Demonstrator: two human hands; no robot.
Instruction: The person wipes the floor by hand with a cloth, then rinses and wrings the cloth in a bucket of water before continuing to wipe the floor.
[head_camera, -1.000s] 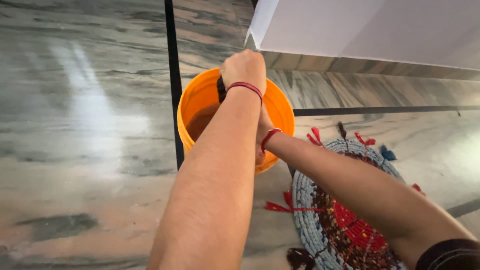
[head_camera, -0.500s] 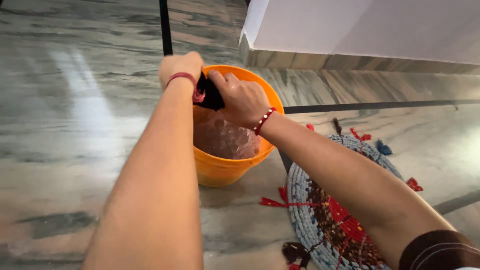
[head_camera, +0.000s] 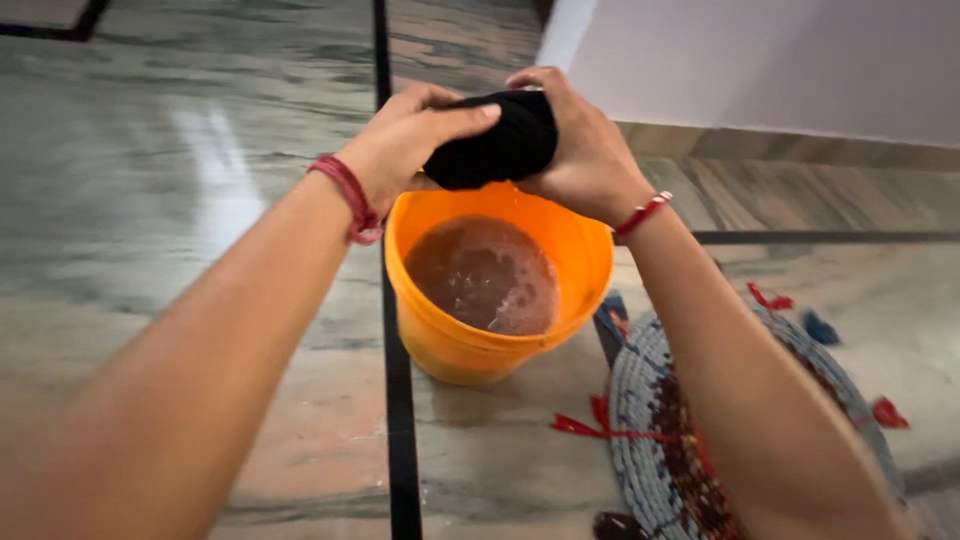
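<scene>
A black cloth (head_camera: 492, 140) is gripped between both hands above an orange bucket (head_camera: 470, 345). The left hand (head_camera: 405, 140) is closed on the cloth's left end, thumb stretched across its top. The right hand (head_camera: 585, 150) is wrapped around the right end, fingers curled over the far side. The cloth is bunched into a thick roll, held level, just over the bucket's far rim and clear of the water (head_camera: 485, 275).

A red thread band (head_camera: 347, 197) is worn on the left wrist, and a red and white beaded band (head_camera: 642, 214) on the right wrist.

The bucket is set upright on a polished marble floor (head_camera: 180, 200), across a dark inlay line (head_camera: 400, 440). It is partly filled with murky, brownish water with foam at the near side.

A round braided mat (head_camera: 640, 440) in blue-grey, with a dark and red centre and red tassels, is laid just to the right of the bucket, partly hidden under the right forearm. A white wall (head_camera: 780, 60) with a stone skirting is seen beyond the bucket at upper right.
</scene>
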